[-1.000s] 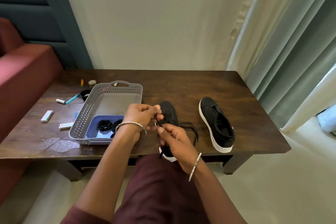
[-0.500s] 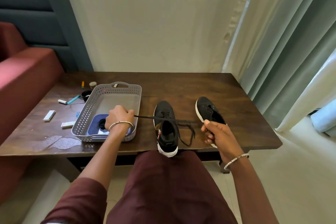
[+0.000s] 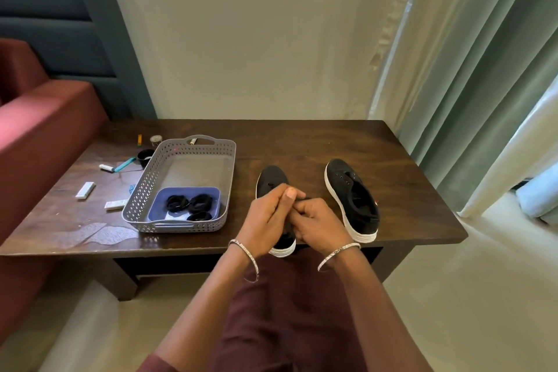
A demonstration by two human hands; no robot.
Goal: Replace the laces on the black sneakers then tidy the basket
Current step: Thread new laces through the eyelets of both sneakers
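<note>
Hands meet at centre frame on my feed, both over the near sneaker (image 3: 271,180), which lies toe away from the camera with its white heel at the table's front edge. On the left hand (image 3: 264,217) the fingers are curled and the thumb is raised, its tip pressed against a short stretch of black lace (image 3: 303,199). The right hand (image 3: 321,225) sits against it, fingers bent inward and pinching the same lace. I cannot tell how the lace runs through the eyelets, since the hands cover that part. The second sneaker (image 3: 351,201) stands just right of the hands, apart from them, its open top facing up. Left of centre, the grey basket (image 3: 196,146) rests on the dark wooden table (image 3: 317,142). At the basket's near end a blue tray (image 3: 187,191) holds three coiled laces (image 3: 199,204), all black. White sticks (image 3: 85,190) and a teal pen (image 3: 125,164) lie on the table further left, outside the basket.
</note>
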